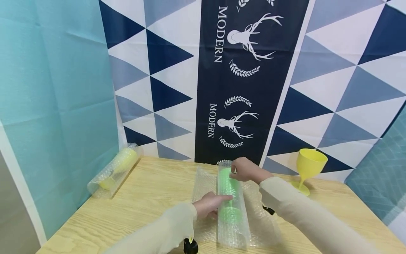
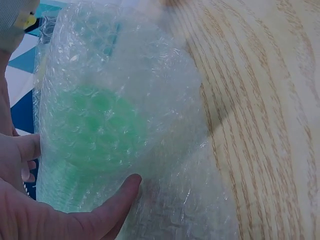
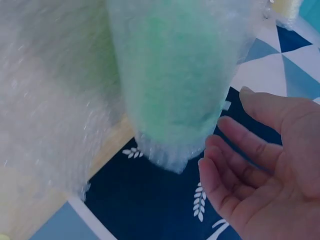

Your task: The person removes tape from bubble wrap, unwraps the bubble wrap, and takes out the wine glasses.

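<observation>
A green plastic goblet (image 1: 229,181) lies rolled in clear bubble wrap (image 1: 233,233), its cup toward the wall and its foot toward me. My left hand (image 1: 210,204) holds the roll near its middle, one digit laid across the top and the others at its left side. In the left wrist view the green foot shows blurred through the bubbles. My right hand (image 1: 245,169) is at the roll's far end. The right wrist view shows that hand's fingers (image 3: 237,155) loosely bent beside the wrap, with nothing gripped between them and the thumb.
More loose bubble wrap (image 1: 261,218) spreads flat beneath the roll. An unwrapped yellow goblet (image 1: 311,163) stands at the back right of the wooden table (image 1: 152,190). A bubble-wrapped yellow goblet (image 1: 125,160) lies at the back left against the teal curtain (image 1: 63,106). Patterned cloth (image 1: 171,116) hangs behind.
</observation>
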Action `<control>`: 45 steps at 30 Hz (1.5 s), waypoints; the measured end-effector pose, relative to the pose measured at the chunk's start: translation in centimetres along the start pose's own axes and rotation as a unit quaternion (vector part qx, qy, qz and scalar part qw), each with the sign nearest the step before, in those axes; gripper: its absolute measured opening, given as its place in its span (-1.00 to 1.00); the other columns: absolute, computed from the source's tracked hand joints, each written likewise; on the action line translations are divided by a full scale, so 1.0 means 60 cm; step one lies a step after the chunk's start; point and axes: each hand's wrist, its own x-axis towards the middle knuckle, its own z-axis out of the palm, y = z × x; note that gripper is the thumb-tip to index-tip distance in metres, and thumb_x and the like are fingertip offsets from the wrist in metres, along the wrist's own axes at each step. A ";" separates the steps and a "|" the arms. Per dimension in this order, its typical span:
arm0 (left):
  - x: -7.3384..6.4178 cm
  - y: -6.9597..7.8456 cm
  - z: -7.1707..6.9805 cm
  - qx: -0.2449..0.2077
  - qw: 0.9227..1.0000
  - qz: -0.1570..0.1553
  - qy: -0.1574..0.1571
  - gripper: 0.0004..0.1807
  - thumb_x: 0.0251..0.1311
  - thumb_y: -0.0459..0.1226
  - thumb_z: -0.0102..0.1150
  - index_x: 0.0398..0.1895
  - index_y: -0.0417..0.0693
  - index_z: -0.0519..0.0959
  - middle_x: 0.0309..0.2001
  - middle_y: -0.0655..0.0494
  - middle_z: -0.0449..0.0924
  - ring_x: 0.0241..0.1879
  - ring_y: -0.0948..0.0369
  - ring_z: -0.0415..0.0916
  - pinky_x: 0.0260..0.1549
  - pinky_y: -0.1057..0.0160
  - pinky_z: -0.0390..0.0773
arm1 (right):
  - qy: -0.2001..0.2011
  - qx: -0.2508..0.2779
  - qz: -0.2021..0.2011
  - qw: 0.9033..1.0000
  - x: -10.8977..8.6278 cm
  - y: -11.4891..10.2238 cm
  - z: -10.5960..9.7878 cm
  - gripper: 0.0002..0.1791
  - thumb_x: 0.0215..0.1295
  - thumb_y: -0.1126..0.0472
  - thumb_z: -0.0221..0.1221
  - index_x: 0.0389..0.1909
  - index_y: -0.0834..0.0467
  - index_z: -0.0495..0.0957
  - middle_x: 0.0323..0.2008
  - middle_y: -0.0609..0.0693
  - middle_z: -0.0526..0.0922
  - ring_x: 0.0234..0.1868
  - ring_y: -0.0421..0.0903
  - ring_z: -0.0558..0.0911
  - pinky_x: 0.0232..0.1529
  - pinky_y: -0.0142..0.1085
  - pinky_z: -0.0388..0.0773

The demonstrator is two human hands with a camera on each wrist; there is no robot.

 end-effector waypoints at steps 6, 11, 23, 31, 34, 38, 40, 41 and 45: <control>-0.001 0.003 -0.001 -0.005 1.000 0.003 -0.004 0.01 0.13 0.10 0.21 0.36 -0.47 0.05 0.20 -0.30 0.32 -0.07 -0.08 0.57 -0.04 -0.01 0.61 | -0.013 0.026 0.096 0.995 0.024 -0.012 0.003 -0.50 0.10 0.10 0.31 -0.87 0.08 0.27 -0.81 -0.18 0.20 -0.70 -0.24 0.18 -0.59 -0.41 0.23; 0.000 0.001 0.001 -0.016 1.000 0.005 -0.001 -0.01 0.11 0.09 0.23 0.33 -0.48 0.10 0.13 -0.28 0.37 -0.11 -0.06 0.58 -0.09 0.03 0.64 | -0.063 0.056 0.187 0.979 0.040 -0.020 0.002 -0.45 0.14 0.05 0.29 -0.88 0.03 0.21 -0.83 -0.16 0.19 -0.75 -0.22 0.25 -0.65 -0.42 0.25; -0.002 0.001 0.011 -0.013 0.999 0.020 0.031 -0.10 0.11 0.06 0.24 0.26 -0.47 0.20 0.04 -0.20 0.44 -0.13 0.01 0.57 -0.18 0.05 0.66 | -0.117 0.129 0.286 0.942 0.058 -0.029 -0.005 -0.64 0.11 0.27 0.16 -0.79 0.07 0.28 -0.70 -0.06 0.35 -0.77 -0.24 0.27 -0.75 -0.46 0.20; 0.001 -0.002 0.008 -0.015 0.999 0.020 0.029 -0.09 0.10 0.06 0.25 0.28 -0.47 0.18 0.07 -0.21 0.43 -0.09 0.03 0.56 -0.13 0.05 0.65 | -0.127 0.097 0.290 0.944 0.070 -0.029 -0.005 -0.92 0.02 0.38 0.06 -0.55 0.22 0.51 -0.45 0.15 0.60 -0.73 -0.19 0.40 -0.74 -0.46 0.25; -0.001 -0.002 0.008 -0.015 0.999 0.021 0.028 -0.09 0.09 0.06 0.25 0.27 -0.46 0.20 0.05 -0.19 0.44 -0.09 0.04 0.56 -0.13 0.04 0.65 | -0.135 0.096 0.295 0.941 0.071 -0.031 -0.004 -0.91 0.00 0.40 0.02 -0.56 0.23 0.50 -0.48 0.13 0.58 -0.72 -0.19 0.43 -0.73 -0.47 0.26; -0.002 -0.002 0.007 -0.015 0.999 0.024 0.025 -0.08 0.10 0.06 0.25 0.28 -0.47 0.17 0.06 -0.21 0.43 -0.09 0.02 0.56 -0.12 0.03 0.65 | -0.142 0.102 0.303 0.937 0.072 -0.032 -0.008 -0.89 -0.03 0.44 0.00 -0.55 0.23 0.48 -0.49 0.11 0.53 -0.72 -0.19 0.41 -0.72 -0.46 0.25; -0.002 -0.002 0.007 -0.015 0.999 0.025 0.024 -0.07 0.10 0.06 0.25 0.28 -0.48 0.16 0.06 -0.21 0.43 -0.10 0.02 0.57 -0.13 0.04 0.65 | -0.145 0.103 0.306 0.935 0.073 -0.032 -0.010 -0.88 -0.05 0.46 -0.01 -0.58 0.21 0.45 -0.51 0.10 0.52 -0.73 -0.19 0.39 -0.72 -0.45 0.23; -0.002 -0.002 0.007 -0.016 0.999 0.025 0.023 -0.07 0.10 0.06 0.24 0.29 -0.48 0.16 0.06 -0.22 0.42 -0.11 0.02 0.57 -0.14 0.04 0.66 | -0.147 0.103 0.307 0.935 0.074 -0.032 -0.011 -0.87 -0.06 0.47 -0.03 -0.59 0.21 0.44 -0.52 0.09 0.51 -0.74 -0.19 0.38 -0.72 -0.45 0.22; -0.003 -0.002 0.006 -0.016 0.999 0.026 0.021 -0.08 0.10 0.06 0.24 0.28 -0.48 0.17 0.03 -0.20 0.43 -0.14 0.04 0.57 -0.16 0.05 0.66 | -0.153 0.111 0.309 0.932 0.076 -0.030 -0.011 -0.85 -0.08 0.49 -0.05 -0.59 0.21 0.43 -0.54 0.07 0.49 -0.73 -0.20 0.36 -0.71 -0.44 0.20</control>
